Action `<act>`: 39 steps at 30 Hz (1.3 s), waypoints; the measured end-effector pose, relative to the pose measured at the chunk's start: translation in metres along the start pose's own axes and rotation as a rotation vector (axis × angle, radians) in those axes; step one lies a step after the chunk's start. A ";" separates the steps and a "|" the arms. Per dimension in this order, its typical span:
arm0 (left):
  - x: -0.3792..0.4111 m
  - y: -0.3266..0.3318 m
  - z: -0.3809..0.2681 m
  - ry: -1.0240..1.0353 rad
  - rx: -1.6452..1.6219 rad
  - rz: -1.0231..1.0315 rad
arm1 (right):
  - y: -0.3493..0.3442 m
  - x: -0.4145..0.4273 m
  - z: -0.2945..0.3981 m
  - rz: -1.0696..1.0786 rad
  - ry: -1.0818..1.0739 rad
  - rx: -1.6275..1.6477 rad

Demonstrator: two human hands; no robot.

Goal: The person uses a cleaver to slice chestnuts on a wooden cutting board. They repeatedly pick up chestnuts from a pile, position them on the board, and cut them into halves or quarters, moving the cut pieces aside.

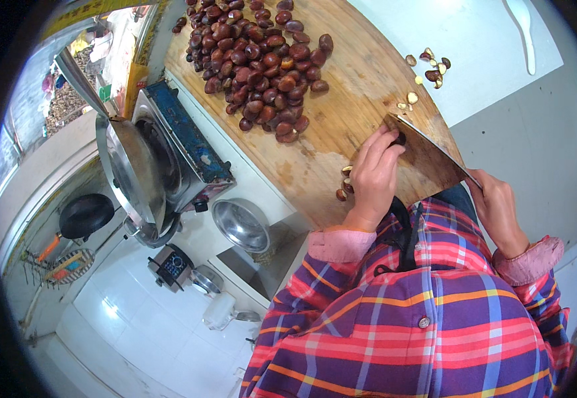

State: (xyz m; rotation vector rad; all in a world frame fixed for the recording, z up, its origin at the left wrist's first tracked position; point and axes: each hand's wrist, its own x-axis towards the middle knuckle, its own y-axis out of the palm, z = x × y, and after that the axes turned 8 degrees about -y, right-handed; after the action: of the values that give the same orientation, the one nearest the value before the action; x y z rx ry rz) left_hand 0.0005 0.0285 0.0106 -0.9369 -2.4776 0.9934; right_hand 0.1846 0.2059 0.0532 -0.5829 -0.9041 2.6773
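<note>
My right hand [492, 209] grips the handle of a broad-bladed cleaver [430, 159], its blade lying over the near right part of a wooden cutting board [353, 99]. My left hand [378, 169] pinches a dark brown chestnut [399, 139] between fingertips and thumb, right beside the blade. Whether the edge touches the nut cannot be seen. A large heap of shiny chestnuts [263, 64] covers the far left of the board. Several cut chestnuts [346, 184] lie next to my left wrist. Pale cut pieces [410, 98] rest near the board's right edge.
Chestnut bits [435, 69] lie on the white surface beyond the board, with a white spoon [523, 30] farther off. Left of the board are a gas stove [189, 134], a metal wok [132, 169] and a steel bowl [241, 225]. A black pan [87, 215] hangs on the wall.
</note>
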 end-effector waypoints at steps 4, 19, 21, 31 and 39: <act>-0.016 -0.009 0.007 -0.020 0.014 0.029 | -0.005 0.002 0.003 0.011 -0.001 -0.001; -0.019 0.003 0.002 0.026 0.088 -0.034 | -0.040 0.001 0.040 0.248 -0.114 -0.390; -0.017 0.002 0.002 0.036 0.096 -0.034 | -0.041 0.001 0.044 0.257 -0.110 -0.399; -0.013 -0.004 -0.004 -0.003 0.078 0.019 | -0.046 0.006 0.057 0.341 -0.068 -0.434; -0.009 -0.004 -0.007 0.000 0.103 0.018 | -0.044 0.017 0.060 0.373 -0.055 -0.422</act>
State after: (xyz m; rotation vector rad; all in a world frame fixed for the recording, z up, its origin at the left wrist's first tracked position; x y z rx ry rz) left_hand 0.0090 0.0234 0.0183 -0.9277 -2.3974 1.1149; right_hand 0.1473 0.2150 0.1193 -0.8426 -1.5304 2.8414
